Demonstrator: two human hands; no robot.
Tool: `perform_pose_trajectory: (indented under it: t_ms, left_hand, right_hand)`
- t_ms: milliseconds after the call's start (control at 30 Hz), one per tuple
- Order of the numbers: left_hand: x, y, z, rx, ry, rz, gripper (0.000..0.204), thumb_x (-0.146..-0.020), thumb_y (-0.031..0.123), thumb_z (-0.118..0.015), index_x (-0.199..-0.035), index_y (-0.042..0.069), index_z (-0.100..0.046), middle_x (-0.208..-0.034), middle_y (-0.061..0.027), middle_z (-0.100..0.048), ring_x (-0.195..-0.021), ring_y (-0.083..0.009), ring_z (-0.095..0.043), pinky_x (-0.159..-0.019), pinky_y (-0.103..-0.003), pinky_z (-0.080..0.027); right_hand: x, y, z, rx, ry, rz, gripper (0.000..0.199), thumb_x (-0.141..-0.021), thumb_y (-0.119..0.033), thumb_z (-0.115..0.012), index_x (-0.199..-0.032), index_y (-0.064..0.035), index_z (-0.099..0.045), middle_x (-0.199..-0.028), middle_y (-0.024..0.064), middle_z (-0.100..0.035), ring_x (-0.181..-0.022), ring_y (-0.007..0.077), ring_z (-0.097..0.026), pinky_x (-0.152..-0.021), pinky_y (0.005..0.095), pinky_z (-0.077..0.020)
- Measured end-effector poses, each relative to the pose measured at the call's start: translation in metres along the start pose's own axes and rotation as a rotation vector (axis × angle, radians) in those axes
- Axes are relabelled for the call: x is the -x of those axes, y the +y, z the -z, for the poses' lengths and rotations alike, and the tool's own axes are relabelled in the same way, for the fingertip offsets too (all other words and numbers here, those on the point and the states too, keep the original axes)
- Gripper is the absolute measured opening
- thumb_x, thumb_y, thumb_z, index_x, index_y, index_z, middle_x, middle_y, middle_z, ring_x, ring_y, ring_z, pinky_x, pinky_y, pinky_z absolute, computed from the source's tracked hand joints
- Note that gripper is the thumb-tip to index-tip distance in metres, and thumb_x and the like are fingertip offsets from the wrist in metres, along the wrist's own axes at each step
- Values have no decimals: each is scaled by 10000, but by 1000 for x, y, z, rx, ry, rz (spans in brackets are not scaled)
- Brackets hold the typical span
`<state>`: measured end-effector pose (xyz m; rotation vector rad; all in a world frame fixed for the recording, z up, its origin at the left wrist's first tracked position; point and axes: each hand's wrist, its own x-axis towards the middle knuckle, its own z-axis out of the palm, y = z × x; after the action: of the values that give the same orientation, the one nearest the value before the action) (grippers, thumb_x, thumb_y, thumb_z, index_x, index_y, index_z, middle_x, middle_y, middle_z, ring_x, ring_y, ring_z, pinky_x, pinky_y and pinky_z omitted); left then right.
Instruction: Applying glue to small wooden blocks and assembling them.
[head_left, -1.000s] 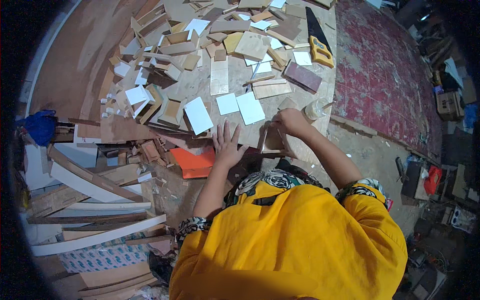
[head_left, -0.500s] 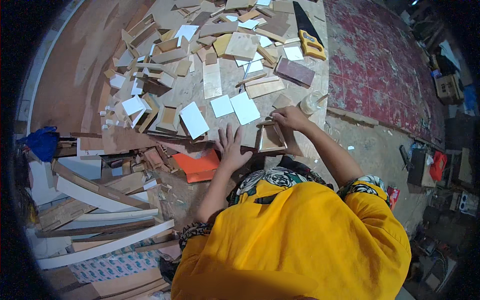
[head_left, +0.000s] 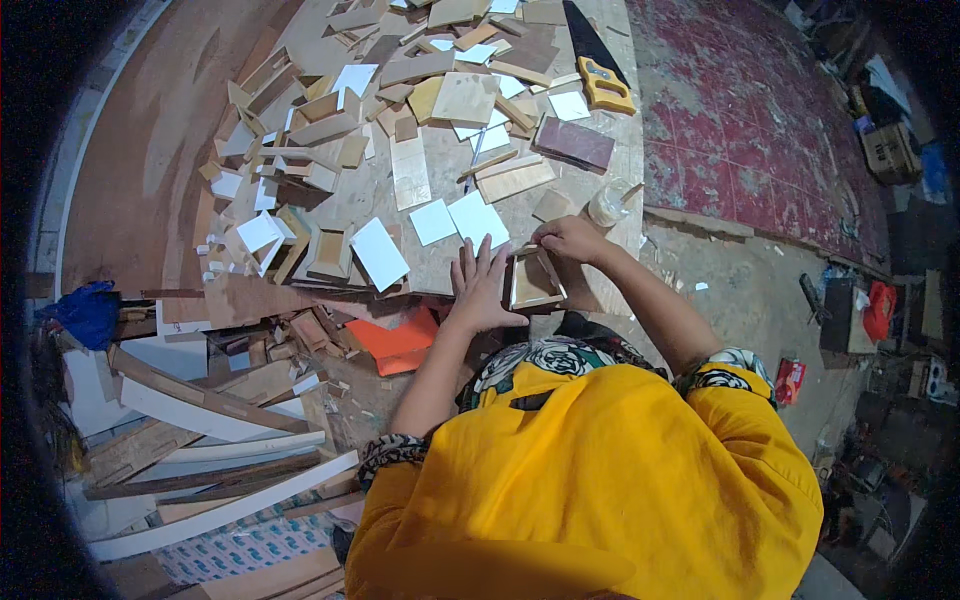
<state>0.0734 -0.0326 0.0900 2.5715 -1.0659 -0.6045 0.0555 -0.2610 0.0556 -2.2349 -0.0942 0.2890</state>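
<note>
Person in a yellow top (head_left: 560,480) leans over a big plywood work board (head_left: 430,190) littered w/ offcuts. Landmark: small open wooden box frame (head_left: 533,280), at the board's near edge, right in front of the person. Left hand (head_left: 482,290) lies flat, fingers spread, pressed against the frame's left side, gripping nothing. Right hand (head_left: 567,240) is curled at the frame's top right corner, fingertips pinching its rim. Just above-left of the frame: two white square tiles (head_left: 458,218) and a white rectangular panel (head_left: 379,253). Below-left of it, off the board: orange folded sheet (head_left: 398,342). Above-right, near the frame: small clear plastic cup (head_left: 607,204). Farther up: dark maroon rectangular board (head_left: 574,143), and well apart at the far end, a handsaw w/ yellow handle (head_left: 600,70). Right of the frame: red patterned rug (head_left: 760,110).
</note>
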Motion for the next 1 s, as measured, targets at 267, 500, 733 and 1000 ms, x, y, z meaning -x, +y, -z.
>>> perform_pose_trajectory:
  t_ms: [267,500,733,1000]
  left_hand:
    - [-2,-4,-8,34,25,-2,1206,-368,392,-818,-1374,194,-183,-1445,-132,-22,-1312,-381,95,-1023,-557,1]
    - [-4,-4,-6,42,19,7,1185,-369,378,-821,-1364,192,-205,-1444,-130,-33,-1313,-378,91,-1033,-546,-1]
    - [0,0,0,49,9,-11,1202,-400,465,-801,-1373,141,-173,-1436,-161,-47,-1305,-405,80,-1030,-540,-4]
    - [8,-11,-10,120,106,-30,1160,-496,522,-745,-1376,74,-134,-1431,-176,-53,-1306,-405,49,-1040,-521,-30]
  right_hand:
    - [0,-6,4,71,-49,8,286,-749,-163,-473,-950,-24,-621,-897,144,-634,-826,291,-608,-771,352,-466]
    - [6,4,2,-24,16,52,311,-725,-166,-460,-958,-42,-624,-927,163,-622,-854,315,-595,-793,367,-454]
    - [11,-3,0,13,72,2,313,-731,-232,-522,-950,-35,-628,-907,155,-625,-829,312,-597,-758,372,-464]
    - [-1,-19,-10,228,177,33,243,-740,-212,-588,-912,-49,-637,-846,144,-621,-782,319,-586,-709,371,-466]
